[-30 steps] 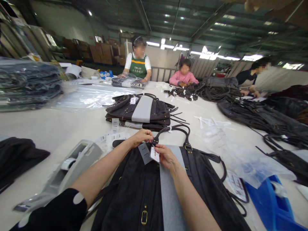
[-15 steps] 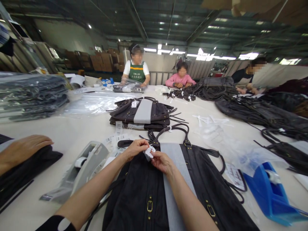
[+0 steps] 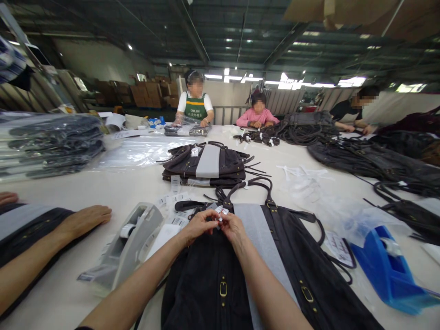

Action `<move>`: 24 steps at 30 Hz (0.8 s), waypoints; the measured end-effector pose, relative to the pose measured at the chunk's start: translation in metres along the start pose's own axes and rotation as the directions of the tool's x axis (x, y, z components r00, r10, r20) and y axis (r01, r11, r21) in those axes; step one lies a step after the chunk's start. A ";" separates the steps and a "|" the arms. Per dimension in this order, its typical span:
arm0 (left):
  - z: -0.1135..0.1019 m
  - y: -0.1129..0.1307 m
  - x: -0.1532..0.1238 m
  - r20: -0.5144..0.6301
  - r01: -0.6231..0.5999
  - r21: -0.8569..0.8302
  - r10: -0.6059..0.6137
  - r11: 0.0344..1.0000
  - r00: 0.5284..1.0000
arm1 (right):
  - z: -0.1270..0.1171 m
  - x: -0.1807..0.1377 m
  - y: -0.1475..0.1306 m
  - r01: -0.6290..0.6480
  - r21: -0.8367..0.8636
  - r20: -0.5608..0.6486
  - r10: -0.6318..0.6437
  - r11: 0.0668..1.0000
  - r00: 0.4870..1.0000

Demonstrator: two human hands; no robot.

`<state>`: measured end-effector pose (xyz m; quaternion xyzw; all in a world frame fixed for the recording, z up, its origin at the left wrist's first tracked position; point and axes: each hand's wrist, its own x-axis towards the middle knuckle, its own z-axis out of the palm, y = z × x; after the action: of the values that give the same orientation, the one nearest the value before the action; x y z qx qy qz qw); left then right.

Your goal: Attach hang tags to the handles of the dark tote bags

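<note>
A black handbag (image 3: 206, 270) lies flat in front of me, with brass buckles and a pale paper strip (image 3: 263, 247) down its middle. Over its upper left part, by the base of the handle (image 3: 250, 181), my two hands meet. Between them is a small white tag (image 3: 222, 210), partly covered by the fingers. My left hand (image 3: 205, 222) pinches the tag's lower left side. My right hand (image 3: 232, 225) grips it from the right with thumb and forefinger. White barcode labels (image 3: 178, 220) lie just left of the bag's top.
Left of the bag stands a grey tape dispenser (image 3: 137, 243); a blue one (image 3: 388, 275) is at right. Stacked bags (image 3: 206, 165) lie beyond. A co-worker's hand (image 3: 85, 220) rests on another bag at left. Plastic-wrapped bags (image 3: 51, 142) are piled behind it. Several people work opposite.
My hands have drawn closer together around the tag, which is now more covered. The co-worker's hand at left has come further into view, with a second hand beside it.
</note>
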<state>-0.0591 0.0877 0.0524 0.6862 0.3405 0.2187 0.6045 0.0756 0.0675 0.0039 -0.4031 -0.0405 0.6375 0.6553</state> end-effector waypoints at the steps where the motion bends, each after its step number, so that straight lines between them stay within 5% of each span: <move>1: 0.002 -0.003 -0.001 0.002 0.004 0.015 -0.004 1.000 1.000 | 0.000 0.002 0.002 0.010 -0.002 -0.007 -0.010 1.000 1.000; 8: 0.013 -0.015 -0.010 -0.006 -0.032 0.167 0.033 0.985 0.999 | -0.001 0.005 0.004 0.017 -0.021 -0.052 -0.018 1.000 0.998; 16: 0.023 -0.011 -0.025 -0.011 -0.114 0.503 0.139 0.857 0.990 | 0.002 -0.001 0.001 0.005 -0.013 -0.067 -0.006 1.000 0.998; 21: 0.028 -0.011 -0.025 -0.021 -0.119 0.302 0.132 0.946 0.991 | 0.003 -0.004 0.000 -0.009 -0.040 -0.066 0.006 0.999 0.998; 24: 0.028 -0.009 -0.016 -0.232 0.035 -0.020 -0.039 0.999 0.972 | 0.004 -0.008 0.000 -0.030 -0.082 -0.061 0.025 0.996 0.998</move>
<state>-0.0518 0.0572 0.0406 0.6448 0.4198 0.2886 0.5699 0.0720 0.0624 0.0105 -0.4493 -0.0415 0.6318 0.6302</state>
